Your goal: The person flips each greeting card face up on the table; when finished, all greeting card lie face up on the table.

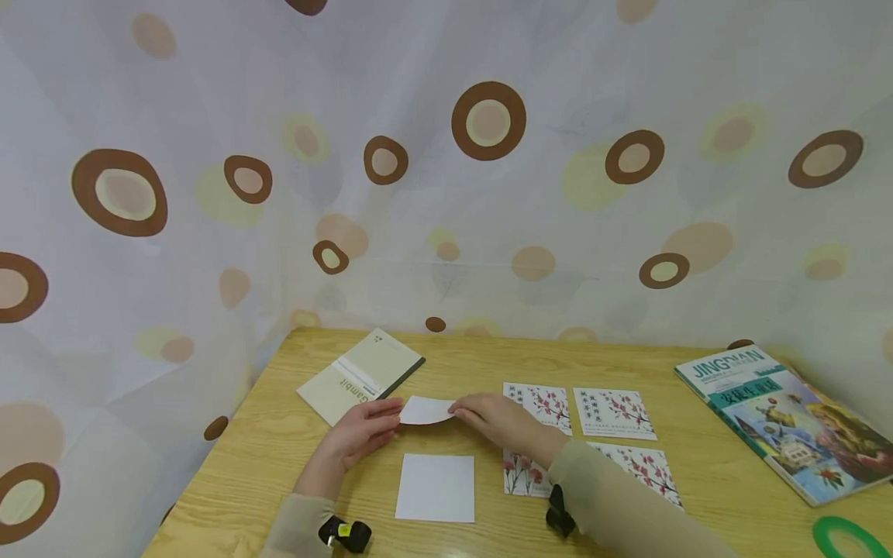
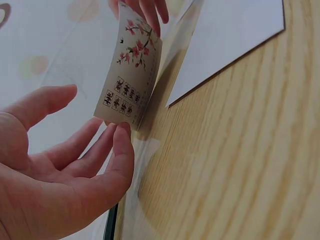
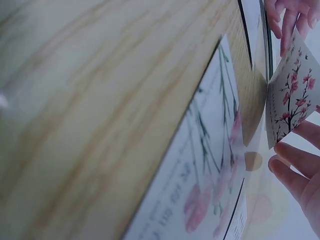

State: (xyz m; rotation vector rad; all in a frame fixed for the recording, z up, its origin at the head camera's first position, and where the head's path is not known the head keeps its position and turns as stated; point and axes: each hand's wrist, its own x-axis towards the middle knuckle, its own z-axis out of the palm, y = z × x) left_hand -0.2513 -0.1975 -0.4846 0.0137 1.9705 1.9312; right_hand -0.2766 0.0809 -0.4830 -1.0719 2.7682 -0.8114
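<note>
Above the table, both hands hold a small card (image 1: 425, 410) by its opposite ends, and it bows downward. Its plain white side faces up in the head view; pink blossoms and Chinese characters show on its underside in the left wrist view. The left hand (image 1: 366, 430) pinches one end between thumb and fingers, with one finger lifted away. The other end is held in the fingertips of the right hand (image 1: 505, 422). On the table just in front lies a blank white square card (image 1: 436, 488), flat and apart from both hands.
Three blossom cards (image 1: 614, 414) and a carnation card (image 1: 525, 474) lie at the right, partly under the right arm. A beige notebook (image 1: 363, 374) lies behind the left hand. Farther right are a colourful magazine (image 1: 788, 418) and a green ring (image 1: 847, 536). A patterned curtain (image 1: 446, 194) hangs behind.
</note>
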